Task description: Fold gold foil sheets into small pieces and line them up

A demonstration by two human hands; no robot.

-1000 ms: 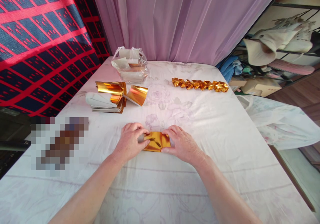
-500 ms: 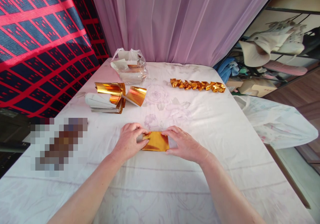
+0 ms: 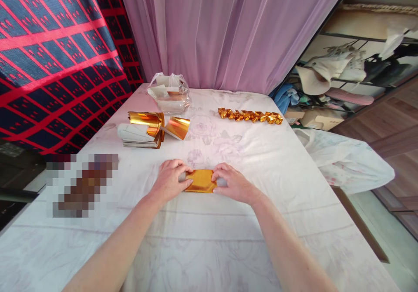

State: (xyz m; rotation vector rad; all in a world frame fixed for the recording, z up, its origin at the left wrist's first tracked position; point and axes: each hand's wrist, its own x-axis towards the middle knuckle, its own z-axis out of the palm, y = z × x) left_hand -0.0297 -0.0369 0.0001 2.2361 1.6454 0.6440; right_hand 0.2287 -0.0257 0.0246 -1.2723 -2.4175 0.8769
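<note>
A rectangle of shiny gold foil paper (image 3: 201, 181) lies on the table in front of me, its pale ends partly showing beneath my fingers. At its left end my left hand (image 3: 170, 179) grips the paper, thumb on the lower part and fingers along the top edge. My right hand (image 3: 234, 184) holds the opposite end, fingers and thumb curled around it. Beyond my hands stands a bundle of gold-and-white paper sheets (image 3: 140, 133), some curled over. A row of folded gold paper pieces (image 3: 250, 115) lies at the back right.
A clear plastic bag (image 3: 169, 96) with papers inside sits at the back left of the cloth-covered table (image 3: 209, 248). A purple curtain (image 3: 209, 35) hangs behind. Right of the table are a shelf with a white cap (image 3: 315, 78) and a white bag (image 3: 355, 161). One patch at left is pixelated.
The right hand has shifted slightly left along the gold paper, its fingers reaching further over it. The left hand stays at its end. The camera view has turned a little.
</note>
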